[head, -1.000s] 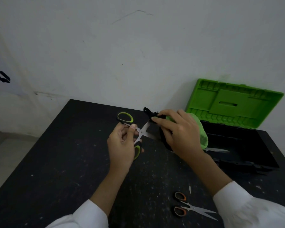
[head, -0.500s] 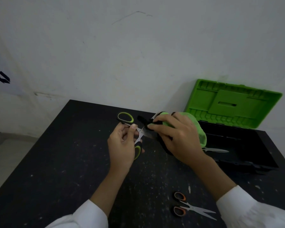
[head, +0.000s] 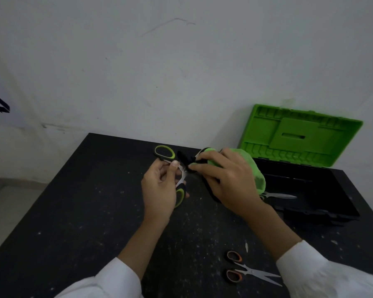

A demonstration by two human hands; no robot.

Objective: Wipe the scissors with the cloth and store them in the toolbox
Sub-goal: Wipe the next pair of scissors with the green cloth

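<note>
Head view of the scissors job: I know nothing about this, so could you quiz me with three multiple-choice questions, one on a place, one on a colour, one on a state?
1. The orange-handled scissors lie: A on the table; B on the floor; C on a wall hook.
2. The toolbox lid is: A red; B blue; C green.
3. The left hand is: A empty; B holding the green-handled scissors; C lying flat.

Answers: 1 A, they rest on its dark top, near the person. 2 C, the raised lid is bright green. 3 B, its fingers pinch them while the right hand grips the cloth.
</note>
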